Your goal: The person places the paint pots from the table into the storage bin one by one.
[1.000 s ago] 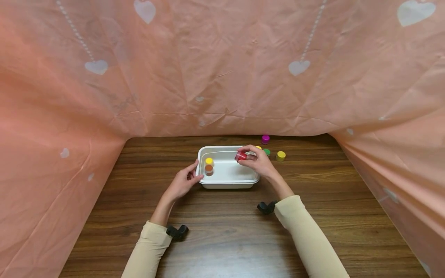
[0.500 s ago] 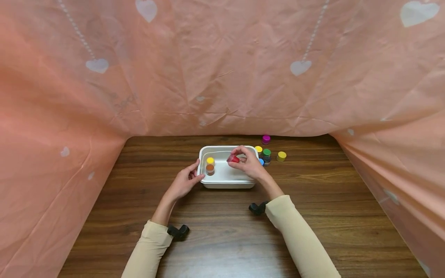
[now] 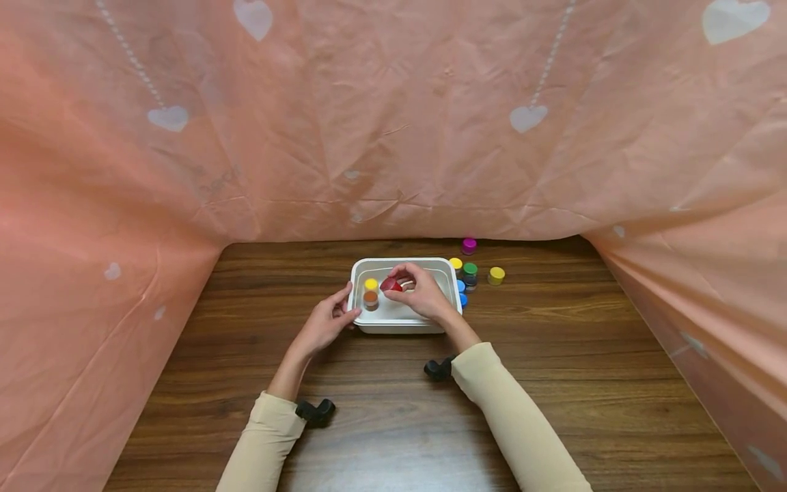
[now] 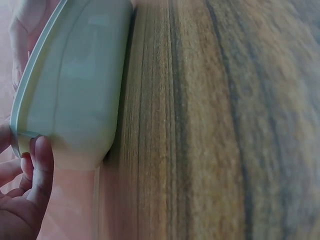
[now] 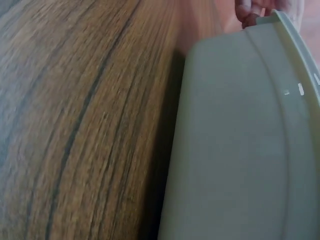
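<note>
A white plastic tray stands on the wooden table. My left hand grips its left end; the left wrist view shows the thumb against the rim. Over the inside of the tray, my right hand pinches a small red jar, tilted, between thumb and fingers. Just left of that jar, a yellow-lidded jar and a brown-topped jar stand together in the tray. The right wrist view has only the tray's outer side and fingers of the left hand at its far end.
Right of the tray are more small jars: a yellow-lidded one, a green-lidded one, two blue ones partly behind the rim, another yellow one, and a purple one by the pink heart-print curtain.
My right hand has carried the red jar leftward, from the tray's right end to beside the two jars inside. The blue jars have come into view. My left hand keeps its grip.
</note>
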Action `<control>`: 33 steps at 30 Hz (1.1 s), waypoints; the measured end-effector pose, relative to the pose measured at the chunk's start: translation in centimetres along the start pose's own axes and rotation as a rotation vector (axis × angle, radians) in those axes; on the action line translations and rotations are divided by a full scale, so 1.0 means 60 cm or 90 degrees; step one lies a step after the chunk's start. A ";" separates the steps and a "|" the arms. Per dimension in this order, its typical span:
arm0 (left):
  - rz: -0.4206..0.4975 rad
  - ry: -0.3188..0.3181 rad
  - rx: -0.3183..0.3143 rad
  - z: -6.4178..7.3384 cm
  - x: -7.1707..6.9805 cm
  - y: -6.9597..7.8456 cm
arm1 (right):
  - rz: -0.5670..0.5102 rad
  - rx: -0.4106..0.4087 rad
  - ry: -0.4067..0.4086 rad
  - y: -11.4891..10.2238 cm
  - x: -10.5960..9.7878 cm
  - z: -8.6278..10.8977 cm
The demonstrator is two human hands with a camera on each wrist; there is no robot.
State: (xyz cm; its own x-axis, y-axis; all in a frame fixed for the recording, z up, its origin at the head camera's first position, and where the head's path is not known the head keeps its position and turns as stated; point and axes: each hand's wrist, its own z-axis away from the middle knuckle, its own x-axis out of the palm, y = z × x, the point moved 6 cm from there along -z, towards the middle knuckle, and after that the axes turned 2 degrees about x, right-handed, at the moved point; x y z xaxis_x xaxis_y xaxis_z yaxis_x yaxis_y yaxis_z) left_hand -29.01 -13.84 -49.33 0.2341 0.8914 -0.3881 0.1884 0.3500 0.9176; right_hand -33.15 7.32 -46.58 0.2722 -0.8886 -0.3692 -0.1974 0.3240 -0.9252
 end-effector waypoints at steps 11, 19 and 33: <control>0.001 -0.025 0.006 0.021 -0.006 0.069 | 0.035 -0.014 -0.076 -0.003 0.016 -0.004; 0.017 -0.027 0.007 0.022 -0.005 0.068 | 0.050 0.002 -0.090 0.003 0.021 -0.007; 0.015 -0.024 0.010 0.025 -0.004 0.068 | 0.060 0.003 -0.158 0.010 0.044 -0.019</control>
State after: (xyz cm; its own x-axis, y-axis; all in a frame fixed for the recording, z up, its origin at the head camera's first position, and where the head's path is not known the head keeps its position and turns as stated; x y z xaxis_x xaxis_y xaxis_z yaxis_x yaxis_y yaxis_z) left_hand -26.88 -13.07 -45.60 0.2736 0.8878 -0.3701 0.1979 0.3246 0.9249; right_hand -33.62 4.78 -48.00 0.4756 -0.7473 -0.4640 -0.2291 0.4041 -0.8856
